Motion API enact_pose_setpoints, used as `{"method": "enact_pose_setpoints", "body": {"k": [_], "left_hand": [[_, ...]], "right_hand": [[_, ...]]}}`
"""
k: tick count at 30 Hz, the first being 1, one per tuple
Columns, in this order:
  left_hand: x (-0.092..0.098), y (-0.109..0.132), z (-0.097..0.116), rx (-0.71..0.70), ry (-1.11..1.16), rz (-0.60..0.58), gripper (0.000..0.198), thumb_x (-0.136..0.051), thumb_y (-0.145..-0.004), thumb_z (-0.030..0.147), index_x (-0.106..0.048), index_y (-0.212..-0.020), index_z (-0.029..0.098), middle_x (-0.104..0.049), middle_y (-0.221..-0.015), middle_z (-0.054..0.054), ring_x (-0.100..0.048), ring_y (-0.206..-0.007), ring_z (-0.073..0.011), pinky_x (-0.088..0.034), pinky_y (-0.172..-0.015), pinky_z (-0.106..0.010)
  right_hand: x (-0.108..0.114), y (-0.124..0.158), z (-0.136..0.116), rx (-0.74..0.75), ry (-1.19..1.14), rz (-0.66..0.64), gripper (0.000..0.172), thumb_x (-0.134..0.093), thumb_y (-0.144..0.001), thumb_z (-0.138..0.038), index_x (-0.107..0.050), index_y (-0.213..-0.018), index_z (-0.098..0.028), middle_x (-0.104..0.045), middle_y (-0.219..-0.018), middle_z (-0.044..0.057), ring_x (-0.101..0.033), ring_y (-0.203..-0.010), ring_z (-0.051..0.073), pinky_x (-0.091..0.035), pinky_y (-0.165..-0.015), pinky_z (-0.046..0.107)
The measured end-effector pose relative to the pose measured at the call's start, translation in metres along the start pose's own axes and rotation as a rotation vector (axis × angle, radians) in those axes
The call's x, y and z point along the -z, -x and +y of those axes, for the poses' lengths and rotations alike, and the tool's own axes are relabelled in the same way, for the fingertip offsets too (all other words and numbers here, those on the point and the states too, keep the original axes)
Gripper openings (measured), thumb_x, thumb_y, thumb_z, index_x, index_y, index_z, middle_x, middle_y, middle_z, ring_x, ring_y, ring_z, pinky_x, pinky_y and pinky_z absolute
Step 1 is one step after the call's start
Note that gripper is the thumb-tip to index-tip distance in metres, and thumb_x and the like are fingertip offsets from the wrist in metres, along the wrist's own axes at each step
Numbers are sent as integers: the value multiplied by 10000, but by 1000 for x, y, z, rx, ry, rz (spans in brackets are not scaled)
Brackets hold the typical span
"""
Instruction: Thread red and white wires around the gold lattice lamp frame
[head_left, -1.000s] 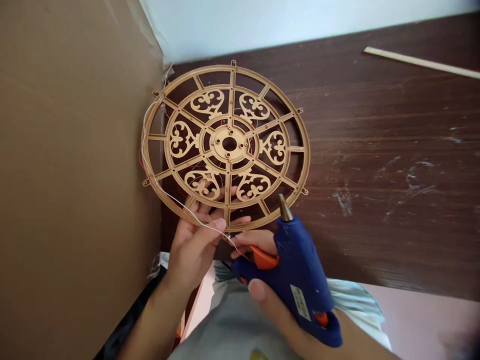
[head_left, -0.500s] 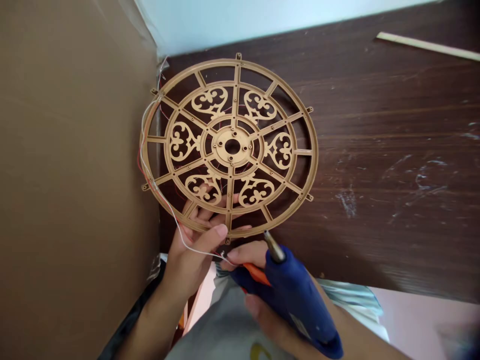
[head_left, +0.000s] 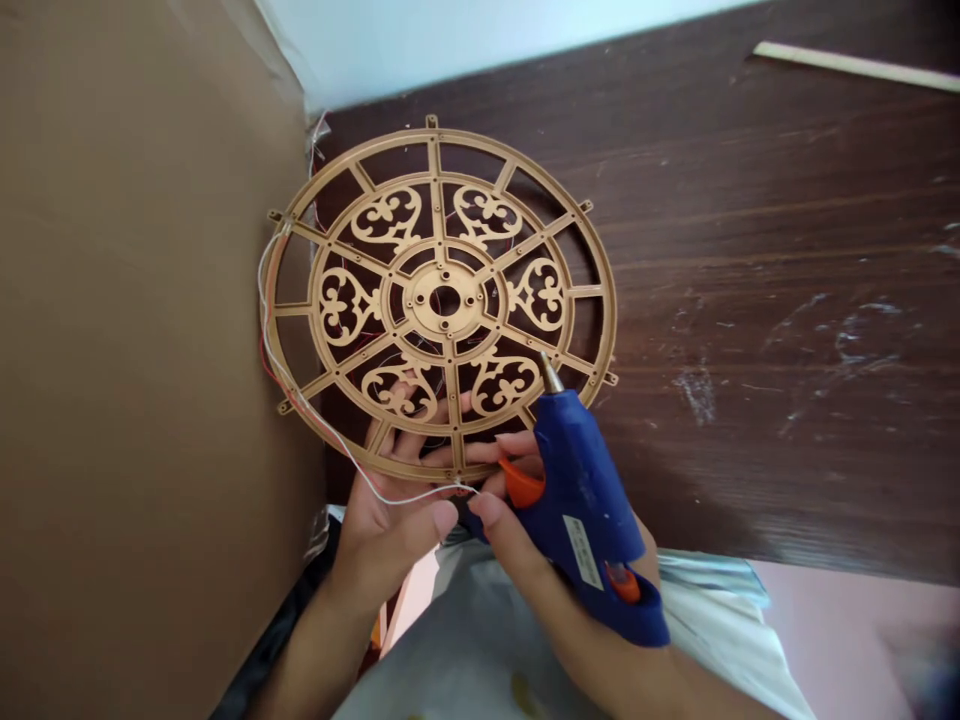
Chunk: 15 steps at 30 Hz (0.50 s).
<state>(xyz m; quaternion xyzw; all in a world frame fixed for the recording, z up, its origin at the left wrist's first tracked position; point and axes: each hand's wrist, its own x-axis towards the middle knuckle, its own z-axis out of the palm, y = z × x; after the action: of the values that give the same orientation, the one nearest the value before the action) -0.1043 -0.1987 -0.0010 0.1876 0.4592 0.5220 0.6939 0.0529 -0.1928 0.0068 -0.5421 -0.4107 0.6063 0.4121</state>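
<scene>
A round gold openwork frame (head_left: 445, 300) with spokes and heart-shaped scrolls is tilted over the dark table. My left hand (head_left: 397, 510) supports its lower edge, fingers underneath and showing through the gaps, thumb in front. In my right hand (head_left: 525, 530) is a blue glue gun (head_left: 589, 500) with an orange trigger, its metal nozzle pointing up over the frame's lower right part. White and red wires (head_left: 390, 500) run down the frame's left rim to its bottom edge, where my right thumb touches them.
A large brown cardboard sheet (head_left: 150, 350) stands along the left side. The dark wooden table (head_left: 750, 300) extends to the right, with pale scratches and a thin light strip (head_left: 862, 66) at its far right. A pale wall (head_left: 487, 40) is behind.
The frame has shifted left and turned slightly. The glue gun has risen and turned more upright, and my right thumb has come up to the wires at the frame's bottom edge.
</scene>
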Motion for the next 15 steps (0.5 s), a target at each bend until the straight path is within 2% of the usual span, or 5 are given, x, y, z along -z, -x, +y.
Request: {"method": "enact_pose_setpoints", "body": {"k": [2, 3, 7, 11, 15], "left_hand": [[-4, -1, 0, -12, -7, 44, 996, -875, -923, 211, -350, -1729, 472, -609, -1675, -109, -781, -1300, -328, -663, -1116, -477], [-6, -2, 0, -13, -8, 62, 994, -873, -928, 205, -348, -1725, 482, -627, -1659, -101, -793, -1277, -314, -672, -1100, -465], [-14, -5, -3, -18, -18, 106, 964, -866, -934, 195, -367, -1722, 437, -753, -1491, -113, -816, -1225, -315, -696, -1050, -477], [-16, -6, -5, 7, -61, 192, 905, -876, -907, 187, -453, -1687, 367, -793, -1413, -129, -827, -1192, -322, -705, -1029, -472], [-16, -7, -3, 28, -66, 201, 862, -878, -896, 189, -503, -1658, 339, -791, -1417, -135, -821, -1208, -341, -703, -1034, -485]], "right_hand": [[-1, 0, 1, 7, 27, 22, 371, -791, -1014, -270, -690, -1324, -446, -818, -1082, -83, -817, -874, 77, -662, -804, 109], [-1, 1, 1, 8, 37, 23, 368, -793, -1011, -275, -694, -1323, -444, -821, -1108, -77, -817, -878, 83, -665, -797, 116], [1, 1, 3, -7, 39, -4, 377, -776, -1023, -283, -675, -1346, -451, -806, -996, -87, -723, -645, 65, -618, -607, 118], [2, -1, 3, 19, 90, 12, 376, -795, -1003, -273, -689, -1327, -431, -786, -1059, -69, -770, -807, 86, -662, -737, 143], [4, -3, 3, -34, 46, -33, 319, -780, -1019, -296, -699, -1312, -392, -777, -1020, -52, -731, -711, 90, -647, -658, 162]]}}
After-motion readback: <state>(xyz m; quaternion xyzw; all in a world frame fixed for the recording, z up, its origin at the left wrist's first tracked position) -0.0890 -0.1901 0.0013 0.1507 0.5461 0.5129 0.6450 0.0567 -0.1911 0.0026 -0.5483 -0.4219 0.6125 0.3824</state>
